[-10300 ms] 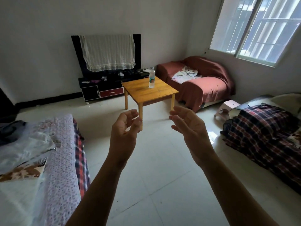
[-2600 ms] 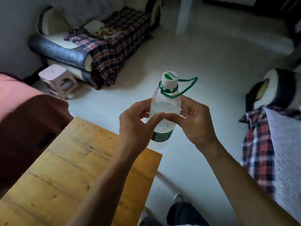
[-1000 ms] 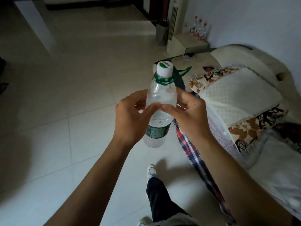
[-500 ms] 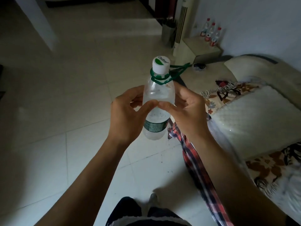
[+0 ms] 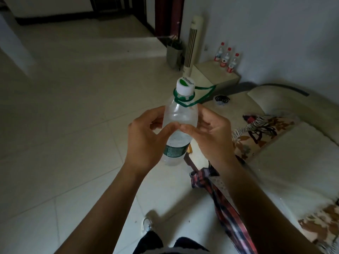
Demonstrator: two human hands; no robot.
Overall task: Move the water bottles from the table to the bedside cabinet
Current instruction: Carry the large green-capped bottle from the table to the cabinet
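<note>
Three red-capped bottles (image 5: 224, 58) upright on the pale bedside cabinet (image 5: 211, 73)

Single wide-angle view from the person's head, facing forward and tilted steeply down. Both forearms enter from the bottom edge; the left hand (image 5: 145, 142) and right hand (image 5: 212, 138) hold a water bottle (image 5: 180, 123) close to the lens at centre. A shoe (image 5: 146, 223) shows at the bottom edge. Tiled floor (image 5: 64, 125) fills the left, a bed (image 5: 293, 153) the right, with the bedside cabinet (image 5: 216, 74) farther off at upper right.
</note>
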